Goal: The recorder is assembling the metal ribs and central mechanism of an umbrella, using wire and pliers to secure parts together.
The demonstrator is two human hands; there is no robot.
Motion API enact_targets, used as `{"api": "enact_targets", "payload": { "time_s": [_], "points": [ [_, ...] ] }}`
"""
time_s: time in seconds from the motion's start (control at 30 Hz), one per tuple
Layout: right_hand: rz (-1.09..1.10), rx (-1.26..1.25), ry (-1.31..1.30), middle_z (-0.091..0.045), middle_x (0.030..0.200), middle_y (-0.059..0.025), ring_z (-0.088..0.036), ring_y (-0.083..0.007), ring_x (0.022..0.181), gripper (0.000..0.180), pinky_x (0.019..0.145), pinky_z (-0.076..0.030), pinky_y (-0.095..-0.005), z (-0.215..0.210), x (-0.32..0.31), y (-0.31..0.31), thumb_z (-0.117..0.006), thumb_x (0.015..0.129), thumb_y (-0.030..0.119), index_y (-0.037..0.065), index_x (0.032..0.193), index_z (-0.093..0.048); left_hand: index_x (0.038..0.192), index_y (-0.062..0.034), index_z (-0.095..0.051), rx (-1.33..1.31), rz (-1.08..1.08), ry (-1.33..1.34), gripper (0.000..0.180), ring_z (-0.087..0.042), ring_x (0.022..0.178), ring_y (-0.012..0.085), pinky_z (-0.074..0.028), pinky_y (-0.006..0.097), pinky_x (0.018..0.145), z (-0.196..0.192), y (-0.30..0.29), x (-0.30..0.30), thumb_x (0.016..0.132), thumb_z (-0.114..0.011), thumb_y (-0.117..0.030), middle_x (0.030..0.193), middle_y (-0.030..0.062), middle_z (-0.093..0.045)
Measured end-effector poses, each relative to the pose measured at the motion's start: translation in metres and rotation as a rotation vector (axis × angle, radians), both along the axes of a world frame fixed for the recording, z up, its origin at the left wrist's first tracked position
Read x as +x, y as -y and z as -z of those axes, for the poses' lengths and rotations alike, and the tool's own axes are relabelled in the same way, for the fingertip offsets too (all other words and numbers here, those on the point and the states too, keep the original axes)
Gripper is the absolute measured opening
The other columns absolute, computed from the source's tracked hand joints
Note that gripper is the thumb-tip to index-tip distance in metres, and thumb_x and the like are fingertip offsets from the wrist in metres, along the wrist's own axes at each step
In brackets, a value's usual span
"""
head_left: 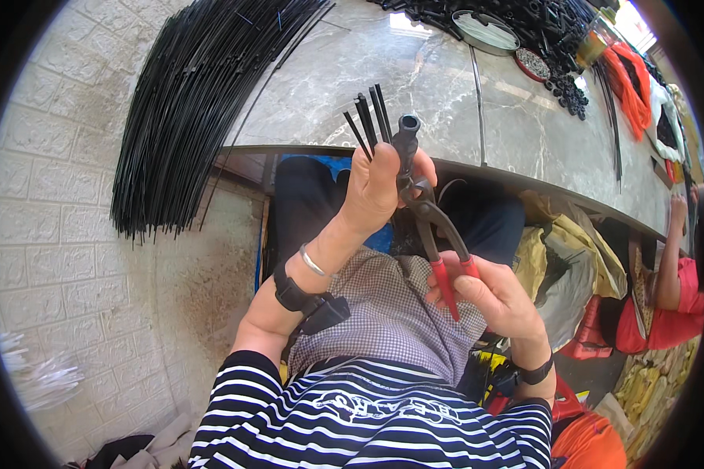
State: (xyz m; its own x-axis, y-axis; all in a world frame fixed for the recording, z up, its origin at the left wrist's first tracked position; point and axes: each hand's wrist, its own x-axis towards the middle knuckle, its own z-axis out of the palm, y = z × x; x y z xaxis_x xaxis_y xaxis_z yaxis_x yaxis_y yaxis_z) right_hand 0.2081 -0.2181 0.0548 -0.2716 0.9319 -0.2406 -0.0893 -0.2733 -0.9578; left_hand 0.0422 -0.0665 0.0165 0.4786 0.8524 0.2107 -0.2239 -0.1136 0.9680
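Short rods and fitting in my left hand, pincers in my right

Left hand (377,184): clenched, grasping a few short black rods (365,117) that stick up past the thumb in a loose fan. Just right of them, a black tubular fitting (406,144), its hollow end facing up; left fingers curl behind it.

Right hand (501,297): wrapped round the red grips of a pair of pincers (422,209), handles slightly apart. The pincers slant up and left, head directly under the fitting. Cannot tell whether the jaws bite on it.

All of this is held over my lap, at the near edge of a grey marbled table (328,98). My checked apron (375,309) lies below.

On the table, left: a thick bundle of long black rods (199,102), ends hanging over the edge. Far side: a round tin (486,35), a red-rimmed dish (532,64) of small bits, black rings (567,95) heaped beside it. Right: an orange-red bag (630,86). Beyond, at the right rim, a co-worker's arm (669,270).
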Motion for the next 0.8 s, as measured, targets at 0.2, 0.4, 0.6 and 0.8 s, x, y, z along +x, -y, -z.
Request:
{"api": "enact_targets", "payload": {
  "time_s": [0.2, 0.4, 0.6, 0.8],
  "points": [
    [-0.013, 0.075, 0.203, -0.062, 0.089, -0.0091, -0.064, -0.015, 0.078, 0.029, 0.07, -0.052, -0.0267, -0.005, 0.0, -0.003, -0.046, 0.098, 0.012, -0.006, 0.12, -0.051, 0.071, -0.003, -0.062, -0.037, -0.042, -0.018, 0.09, -0.044, 0.046, 0.0034, -0.029, 0.018, 0.042, -0.004, 0.003, 0.0, 0.078, -0.025, -0.084, 0.055, -0.0024, -0.052],
    [0.039, 0.157, 0.369, -0.062, 0.083, -0.0085, -0.063, -0.0144, 0.07, 0.029, 0.062, -0.05, -0.025, 0.001, 0.0, -0.002, -0.048, 0.096, 0.012, -0.004, 0.12, -0.05, 0.069, -0.0032, -0.062, -0.005, -0.088, -0.079, 0.089, -0.044, 0.046, 0.0027, -0.029, 0.018, 0.042, -0.01, 0.004, 0.001, 0.077, -0.027, -0.085, 0.054, -0.003, -0.05],
    [0.091, 0.216, 0.55, -0.058, 0.069, -0.0108, -0.06, -0.0204, 0.06, 0.023, 0.057, -0.046, -0.0297, 0.0, -0.004, -0.001, -0.051, 0.095, 0.012, -0.003, 0.113, -0.052, 0.072, -0.0005, -0.063, 0.0, -0.01, 0.165, 0.063, -0.047, 0.052, 0.0028, -0.033, 0.019, 0.046, 0.002, 0.002, -0.001, 0.091, -0.048, -0.059, 0.059, -0.002, -0.055],
    [0.166, 0.26, 0.653, -0.056, 0.063, -0.0096, -0.057, -0.0205, 0.053, 0.014, 0.053, -0.045, -0.0308, 0.016, -0.007, 0.002, -0.052, 0.094, 0.011, -0.001, 0.1, -0.053, 0.075, -0.001, -0.065, 0.063, -0.076, -0.091, 0.087, -0.045, 0.048, 0.0026, -0.03, 0.018, 0.043, -0.004, 0.005, 0.005, 0.082, -0.029, -0.08, 0.054, -0.0036, -0.05]
  ]
}}
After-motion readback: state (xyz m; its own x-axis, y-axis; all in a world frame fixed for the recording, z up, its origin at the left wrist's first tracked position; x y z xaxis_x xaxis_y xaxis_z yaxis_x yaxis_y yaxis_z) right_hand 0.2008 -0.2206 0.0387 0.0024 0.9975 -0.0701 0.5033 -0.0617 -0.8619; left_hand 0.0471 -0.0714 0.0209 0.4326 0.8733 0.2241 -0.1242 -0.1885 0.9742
